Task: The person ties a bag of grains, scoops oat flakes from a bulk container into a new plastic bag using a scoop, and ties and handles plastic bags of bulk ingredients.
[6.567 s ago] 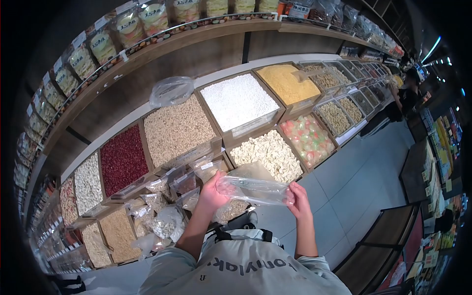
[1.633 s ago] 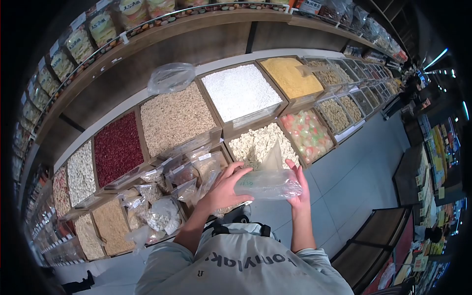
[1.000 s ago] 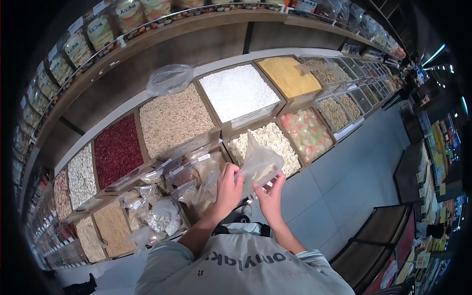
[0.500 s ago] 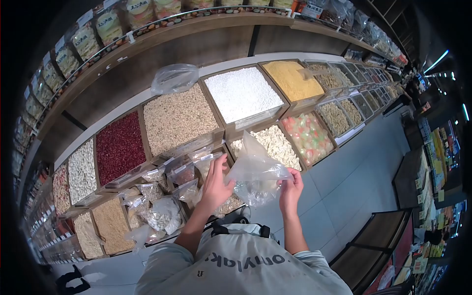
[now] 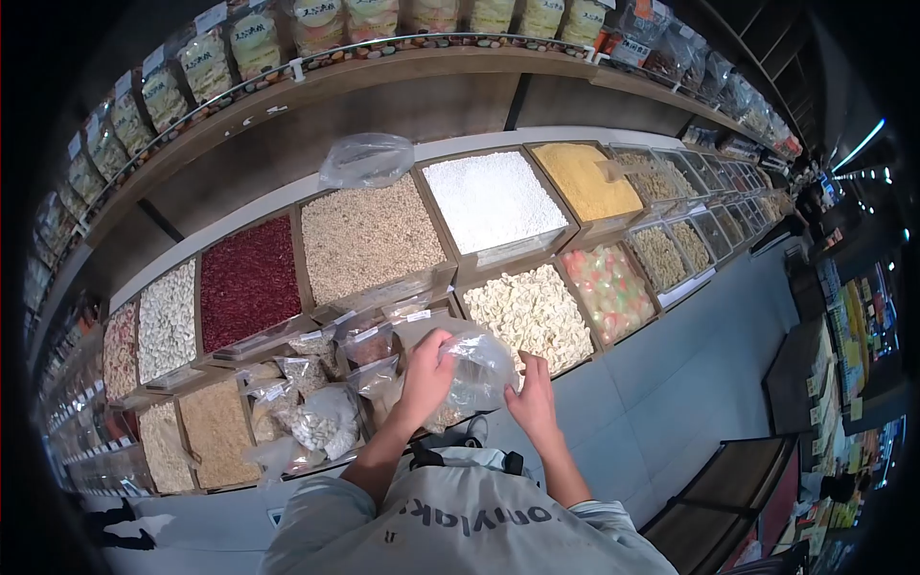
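Observation:
My left hand (image 5: 426, 380) is closed on the left side of a clear plastic bag (image 5: 479, 362), which hangs bunched and see-through in front of me. At the bag's right edge, my right hand (image 5: 533, 395) has its thumb and fingers apart, with no firm hold on the plastic visible. Just beyond the hands lies a bin of pale curved nuts (image 5: 537, 311). Packed bags (image 5: 369, 345) sit left of my left hand, partly hidden behind it.
Bins of white grains (image 5: 494, 196), beige beans (image 5: 369, 235), dark red beans (image 5: 247, 283), yellow grain (image 5: 583, 177) and wrapped sweets (image 5: 609, 287) line the counter. Another clear bag (image 5: 367, 160) lies behind. Packages stand on the upper shelf (image 5: 402, 69). A dark rack (image 5: 714, 494) stands right.
The bag, stretched between both hands half a second ago, is now bunched nearer my left hand. My right hand has moved inward and its fingers have spread from the plastic. The view has shifted slightly.

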Available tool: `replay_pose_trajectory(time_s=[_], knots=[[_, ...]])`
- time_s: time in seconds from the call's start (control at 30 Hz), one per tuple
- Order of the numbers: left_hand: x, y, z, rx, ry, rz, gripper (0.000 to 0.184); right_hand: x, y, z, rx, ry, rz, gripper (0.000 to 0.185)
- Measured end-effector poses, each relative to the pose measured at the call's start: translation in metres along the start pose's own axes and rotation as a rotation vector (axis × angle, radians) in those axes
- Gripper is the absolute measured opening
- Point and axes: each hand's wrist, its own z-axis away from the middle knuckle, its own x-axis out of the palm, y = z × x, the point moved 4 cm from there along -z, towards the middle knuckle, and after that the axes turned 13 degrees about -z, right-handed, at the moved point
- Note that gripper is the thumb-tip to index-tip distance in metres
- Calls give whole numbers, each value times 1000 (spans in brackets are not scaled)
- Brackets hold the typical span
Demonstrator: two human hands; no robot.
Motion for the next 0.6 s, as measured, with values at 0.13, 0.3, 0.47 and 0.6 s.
replay_pose_trajectory(time_s=[0.13,0.3,0.47,0.6], knots=[[-25,-23,-1,-141,-41,-19,13,26,82,8,342,-325,-18,48],[-45,-48,-6,-162,-19,-51,17,29,18,-4,709,-324,-987,48],[-64,-56,-6,-141,30,-13,21,49,-31,6,296,-465,-777,71],[-72,-71,2,-264,-65,62,23,78,-23,25,125,-320,-203,55]])
